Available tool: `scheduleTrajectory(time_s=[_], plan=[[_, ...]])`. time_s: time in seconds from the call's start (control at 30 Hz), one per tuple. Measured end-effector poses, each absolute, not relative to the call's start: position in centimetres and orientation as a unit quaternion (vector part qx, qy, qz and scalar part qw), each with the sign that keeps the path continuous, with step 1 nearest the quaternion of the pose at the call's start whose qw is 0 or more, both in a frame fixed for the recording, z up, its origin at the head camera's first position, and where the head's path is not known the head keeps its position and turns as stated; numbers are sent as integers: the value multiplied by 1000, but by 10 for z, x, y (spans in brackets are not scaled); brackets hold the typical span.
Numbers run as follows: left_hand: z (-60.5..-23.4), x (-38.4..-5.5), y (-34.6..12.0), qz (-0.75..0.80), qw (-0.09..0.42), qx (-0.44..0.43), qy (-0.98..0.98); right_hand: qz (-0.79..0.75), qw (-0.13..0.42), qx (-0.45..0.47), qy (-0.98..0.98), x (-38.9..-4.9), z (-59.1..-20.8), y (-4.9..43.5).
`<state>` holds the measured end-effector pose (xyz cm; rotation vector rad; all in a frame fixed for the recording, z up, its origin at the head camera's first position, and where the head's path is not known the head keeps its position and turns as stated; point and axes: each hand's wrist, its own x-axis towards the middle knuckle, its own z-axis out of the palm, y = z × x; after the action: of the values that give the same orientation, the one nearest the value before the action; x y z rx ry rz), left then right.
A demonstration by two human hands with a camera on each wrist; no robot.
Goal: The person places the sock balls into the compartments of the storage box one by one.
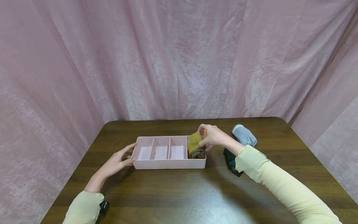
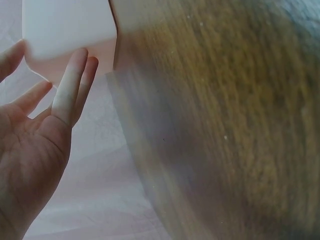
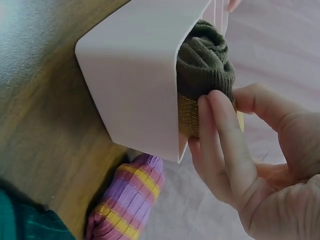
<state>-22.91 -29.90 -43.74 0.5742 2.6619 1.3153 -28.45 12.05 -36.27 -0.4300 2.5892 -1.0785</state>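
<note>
A pale pink divided box [image 1: 169,164] lies lengthwise on the wooden table. At its left end my left hand [image 1: 118,160] touches the end wall with extended fingers, the thumb near the front corner; the same hand [image 2: 37,145] shows palm-on in the left wrist view. In the rightmost compartment sits a rolled pair of mustard and olive-brown socks [image 1: 195,141], its top rising above the rim. My right hand [image 1: 211,136] pinches this roll between thumb and fingers; in the right wrist view its fingertips [image 3: 215,102] press the brown knit [image 3: 205,55].
A purple, pink and yellow striped sock roll [image 3: 127,197] lies just beyond the box's right end. Further right are a grey-blue sock roll [image 1: 244,135] and a dark green sock bundle [image 1: 231,161], partly behind my right forearm. Pink curtains [image 1: 179,62] hang behind the table.
</note>
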Motion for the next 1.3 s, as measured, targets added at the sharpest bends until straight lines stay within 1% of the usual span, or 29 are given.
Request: scheduleTrajectory(time_s=[0.13,0.4,0.6,0.87,1.1,1.2,1.3], plan=[[-437,-229,-299,434,60,191,878,-353,146,-159,910,-285,-361,117],[-436,-229,-299,434,62,189,879,-362,189,-171,897,-289,-360,124],[-436,-229,-299,439,66,190,876,-357,188,-181,897,-288,-361,130],[-435,-229,-300,435,68,187,878,-348,145,-211,902,-287,-358,142],[-437,-230,-301,442,72,189,874,-285,61,-220,931,-287,-359,160],[-437,-230,-302,443,74,188,873,-274,47,-214,937,-286,-361,170],[-438,-231,-303,443,74,188,873,-272,48,-210,938,-285,-365,181]])
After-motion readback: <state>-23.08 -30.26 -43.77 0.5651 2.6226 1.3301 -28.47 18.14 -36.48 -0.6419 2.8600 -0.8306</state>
